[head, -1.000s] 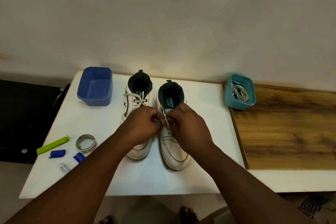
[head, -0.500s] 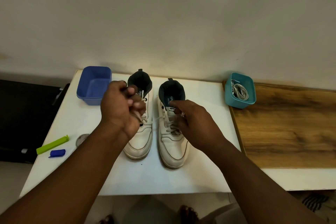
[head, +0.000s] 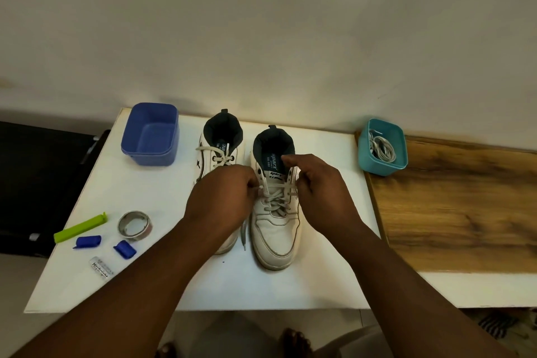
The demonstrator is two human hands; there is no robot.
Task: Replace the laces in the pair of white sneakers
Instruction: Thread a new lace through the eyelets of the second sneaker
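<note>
Blue tub [head: 151, 136] beside sneakers [head: 274, 229].

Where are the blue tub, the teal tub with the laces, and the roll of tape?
blue tub [head: 149, 154]: head view, on its front wall.
teal tub [head: 374, 163]: head view, on its front wall.
roll of tape [head: 146, 222]: head view, on the right side of its ring.
</note>
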